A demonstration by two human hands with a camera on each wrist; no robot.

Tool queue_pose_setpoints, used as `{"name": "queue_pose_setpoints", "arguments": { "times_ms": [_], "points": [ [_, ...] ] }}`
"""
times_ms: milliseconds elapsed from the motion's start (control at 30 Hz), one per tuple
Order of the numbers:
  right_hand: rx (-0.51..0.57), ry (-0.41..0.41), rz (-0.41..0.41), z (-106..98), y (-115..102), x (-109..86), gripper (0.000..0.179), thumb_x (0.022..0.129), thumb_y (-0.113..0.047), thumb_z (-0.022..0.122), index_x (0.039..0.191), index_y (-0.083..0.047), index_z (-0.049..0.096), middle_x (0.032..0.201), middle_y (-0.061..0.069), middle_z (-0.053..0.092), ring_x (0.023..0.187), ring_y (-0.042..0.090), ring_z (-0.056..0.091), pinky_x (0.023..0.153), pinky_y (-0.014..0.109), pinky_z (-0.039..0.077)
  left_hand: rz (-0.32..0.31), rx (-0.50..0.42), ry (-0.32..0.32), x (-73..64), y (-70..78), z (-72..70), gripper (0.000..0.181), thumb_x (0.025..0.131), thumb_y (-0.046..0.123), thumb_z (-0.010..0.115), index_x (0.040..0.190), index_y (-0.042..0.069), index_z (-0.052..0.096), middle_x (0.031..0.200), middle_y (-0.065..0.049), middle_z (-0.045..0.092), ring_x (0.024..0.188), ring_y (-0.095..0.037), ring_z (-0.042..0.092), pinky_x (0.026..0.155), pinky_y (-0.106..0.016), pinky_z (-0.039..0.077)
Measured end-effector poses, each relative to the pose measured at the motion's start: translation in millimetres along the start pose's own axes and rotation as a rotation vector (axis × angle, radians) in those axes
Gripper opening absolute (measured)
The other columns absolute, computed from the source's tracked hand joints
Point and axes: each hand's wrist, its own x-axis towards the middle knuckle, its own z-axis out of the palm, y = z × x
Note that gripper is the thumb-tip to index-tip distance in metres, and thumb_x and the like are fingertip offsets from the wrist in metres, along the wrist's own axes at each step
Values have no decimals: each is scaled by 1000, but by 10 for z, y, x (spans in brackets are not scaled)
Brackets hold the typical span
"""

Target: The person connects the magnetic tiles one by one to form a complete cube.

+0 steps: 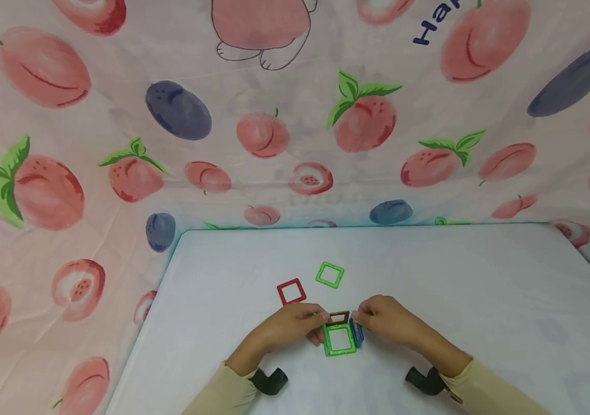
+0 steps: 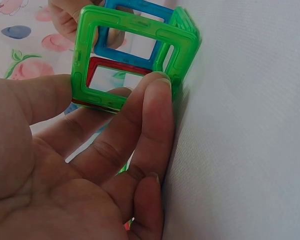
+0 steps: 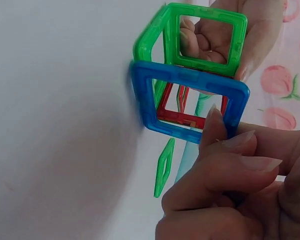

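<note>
Square magnetic tiles with open centres form a small box on the white table. A green base tile point(image 1: 340, 352) lies flat, edged by an upright green side tile point(image 2: 140, 24), a red tile point(image 3: 182, 119) at the back and a blue tile point(image 3: 190, 75) on the right. My left hand point(image 1: 295, 324) grips the green side tile at its corner with the red one, thumb on the edge and fingertips along the lower side. From the right, my right hand point(image 1: 389, 323) pinches the blue tile near its upper back corner, a fingertip reaching inside the frame.
Behind the left hand lies a loose red tile point(image 1: 302, 288). A loose green tile point(image 1: 333, 265) lies farther back on the white table point(image 1: 481, 276). Fruit-printed cloth point(image 1: 274, 196) hangs beyond the table's far edge. Black wrist devices point(image 1: 270, 382) stick out from both sleeves.
</note>
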Motion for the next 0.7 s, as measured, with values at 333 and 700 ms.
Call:
{"name": "queue_pose_setpoints", "arguments": {
  "times_ms": [333,700],
  "points": [
    [-13,-3,-25,-3,13,2,24,100,-22,65,83,-7,71,65,-2,47,65,14,45,57,26,33,-18,7,10,-8,6,-4,32,104,38,59,120,16,76,79,-6,75,76,-16,71,86,-29,47],
    [-33,0,-88,28,-26,-1,26,100,-22,64,79,-9,68,63,-4,45,61,12,43,54,24,32,-25,25,14,-2,0,0,32,104,39,58,118,18,77,77,-7,74,76,-14,68,85,-29,44]
  ]
}}
